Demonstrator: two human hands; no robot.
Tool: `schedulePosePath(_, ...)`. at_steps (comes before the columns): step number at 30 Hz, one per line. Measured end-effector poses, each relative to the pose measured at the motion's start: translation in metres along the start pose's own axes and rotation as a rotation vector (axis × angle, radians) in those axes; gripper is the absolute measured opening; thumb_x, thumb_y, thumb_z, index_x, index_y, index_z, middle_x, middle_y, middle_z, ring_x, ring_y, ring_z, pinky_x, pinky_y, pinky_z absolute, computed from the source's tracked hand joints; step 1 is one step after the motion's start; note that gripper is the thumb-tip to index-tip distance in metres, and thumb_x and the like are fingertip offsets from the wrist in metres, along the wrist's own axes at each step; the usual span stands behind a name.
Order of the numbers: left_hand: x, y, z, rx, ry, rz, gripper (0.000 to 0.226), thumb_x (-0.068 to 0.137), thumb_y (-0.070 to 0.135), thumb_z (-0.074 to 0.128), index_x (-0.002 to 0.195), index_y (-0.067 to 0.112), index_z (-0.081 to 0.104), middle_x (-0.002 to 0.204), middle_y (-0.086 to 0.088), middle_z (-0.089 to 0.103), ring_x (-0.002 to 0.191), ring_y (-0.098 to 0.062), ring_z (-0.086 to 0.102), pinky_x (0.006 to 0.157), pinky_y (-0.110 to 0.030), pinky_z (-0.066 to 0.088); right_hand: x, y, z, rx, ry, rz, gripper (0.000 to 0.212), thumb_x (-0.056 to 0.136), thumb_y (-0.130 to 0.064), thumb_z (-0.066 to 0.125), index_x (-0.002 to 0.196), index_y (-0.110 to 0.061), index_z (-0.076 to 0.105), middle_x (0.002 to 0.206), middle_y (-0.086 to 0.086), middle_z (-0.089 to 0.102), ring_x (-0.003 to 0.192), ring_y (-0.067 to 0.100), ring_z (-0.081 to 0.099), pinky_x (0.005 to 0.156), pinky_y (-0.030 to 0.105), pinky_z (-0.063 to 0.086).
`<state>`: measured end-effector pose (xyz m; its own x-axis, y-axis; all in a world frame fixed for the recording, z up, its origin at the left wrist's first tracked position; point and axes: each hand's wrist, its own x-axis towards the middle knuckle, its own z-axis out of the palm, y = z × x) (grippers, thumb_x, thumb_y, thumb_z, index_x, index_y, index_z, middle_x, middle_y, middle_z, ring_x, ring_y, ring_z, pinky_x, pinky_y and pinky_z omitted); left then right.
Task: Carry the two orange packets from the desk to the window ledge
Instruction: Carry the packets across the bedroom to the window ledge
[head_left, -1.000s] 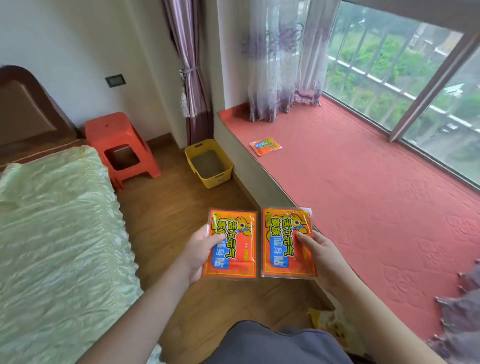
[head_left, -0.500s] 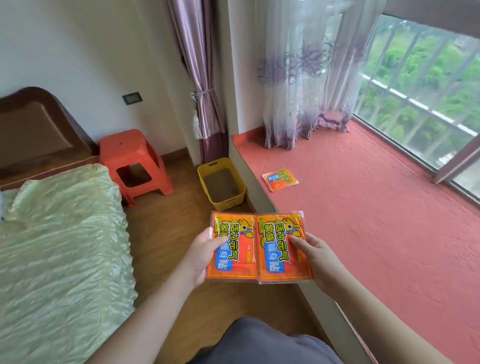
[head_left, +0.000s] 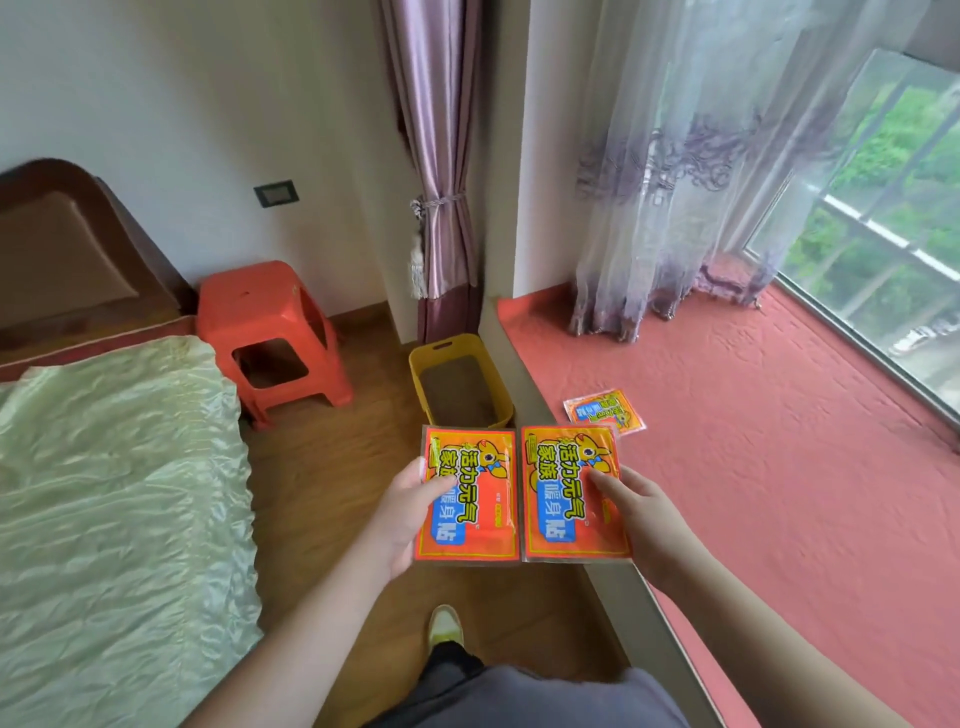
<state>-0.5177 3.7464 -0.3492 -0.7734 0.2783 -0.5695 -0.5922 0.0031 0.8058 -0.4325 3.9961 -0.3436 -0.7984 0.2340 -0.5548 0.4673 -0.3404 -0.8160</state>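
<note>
Since the earlier frames the view has closed in on the window ledge (head_left: 753, 467), and the two held packets, which overlapped half a second ago, now sit edge to edge with a thin gap between them. Left hand (head_left: 402, 514) grips the left orange packet (head_left: 467, 493) by its left edge, thumb pressed on the printed face and fingers curled behind it. Right hand (head_left: 641, 512) holds the right orange packet (head_left: 569, 491) by its right side in the same pinch, thumb on top. Both packets are held nearly flat, printed face up, long axis running away from the person toward the far wall; their lettering runs along that axis. The left one hangs over the wooden floor (head_left: 322, 467), the right one over the ledge's front edge. A third orange packet (head_left: 605, 413) lies flat on the red ledge cover just beyond the right packet, turned at a slant. A yellow bin (head_left: 441, 353) stands on the floor against the ledge, near an orange stool (head_left: 260, 306).
</note>
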Motion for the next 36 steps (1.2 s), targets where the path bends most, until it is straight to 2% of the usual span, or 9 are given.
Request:
schedulePosePath(5, 0.054, 0.043, -0.034, 0.049, -0.042, 0.027, 0.015, 0.094, 0.012, 0.061, 0.108, 0.017, 0.064, 0.094, -0.008, 0.08, 0.086, -0.027, 0.077, 0.065, -0.039, 0.062, 0.049, -0.023, 0.044, 0.091, 0.063, 0.02, 0.017, 0.094, -0.023, 0.063, 0.107, -0.014, 0.069, 0.093, 0.011, 0.081, 0.074, 0.027, 0.079, 0.055, 0.034, 0.061)
schedulePosePath(9, 0.098, 0.073, -0.05, 0.087, -0.084, 0.022, 0.014, 0.094, 0.013, 0.061, 0.107, 0.017, 0.065, 0.092, -0.006, 0.081, 0.085, -0.026, 0.077, 0.067, -0.04, 0.062, 0.084, -0.04, 0.065, 0.127, 0.121, 0.021, 0.012, 0.094, -0.021, 0.063, 0.102, -0.014, 0.069, 0.086, 0.007, 0.082, 0.068, 0.023, 0.078, 0.051, 0.032, 0.06)
schedulePosePath(13, 0.138, 0.1, -0.042, 0.092, -0.154, 0.001, 0.015, 0.095, 0.013, 0.06, 0.108, 0.018, 0.065, 0.095, -0.008, 0.08, 0.087, -0.027, 0.077, 0.068, -0.041, 0.063, 0.109, -0.058, 0.065, 0.128, 0.172, 0.007, 0.014, 0.095, -0.02, 0.062, 0.105, -0.014, 0.069, 0.089, 0.008, 0.082, 0.071, 0.024, 0.078, 0.056, 0.035, 0.062)
schedulePosePath(25, 0.27, 0.142, 0.051, 0.269, -0.35, -0.126, 0.017, 0.095, 0.016, 0.06, 0.112, 0.018, 0.065, 0.1, -0.01, 0.079, 0.091, -0.029, 0.076, 0.067, -0.04, 0.062, 0.179, -0.084, 0.002, 0.267, 0.36, 0.002, 0.012, 0.096, -0.02, 0.06, 0.102, -0.016, 0.069, 0.086, 0.006, 0.082, 0.072, 0.024, 0.078, 0.054, 0.033, 0.062)
schedulePosePath(30, 0.316, 0.162, 0.09, 0.334, -0.444, -0.194, 0.022, 0.096, 0.015, 0.06, 0.118, 0.017, 0.062, 0.109, -0.014, 0.077, 0.099, -0.033, 0.074, 0.079, -0.048, 0.061, 0.212, -0.102, -0.025, 0.311, 0.404, 0.009, 0.015, 0.096, -0.022, 0.06, 0.106, -0.014, 0.069, 0.093, 0.009, 0.081, 0.077, 0.026, 0.078, 0.059, 0.034, 0.062)
schedulePosePath(36, 0.361, 0.179, 0.131, 0.414, -0.535, -0.254, 0.021, 0.097, 0.016, 0.059, 0.117, 0.017, 0.06, 0.106, -0.012, 0.078, 0.096, -0.031, 0.075, 0.066, -0.039, 0.062, 0.238, -0.11, -0.041, 0.38, 0.506, 0.028, 0.014, 0.097, -0.021, 0.06, 0.105, -0.014, 0.069, 0.091, 0.008, 0.081, 0.076, 0.025, 0.079, 0.058, 0.033, 0.062)
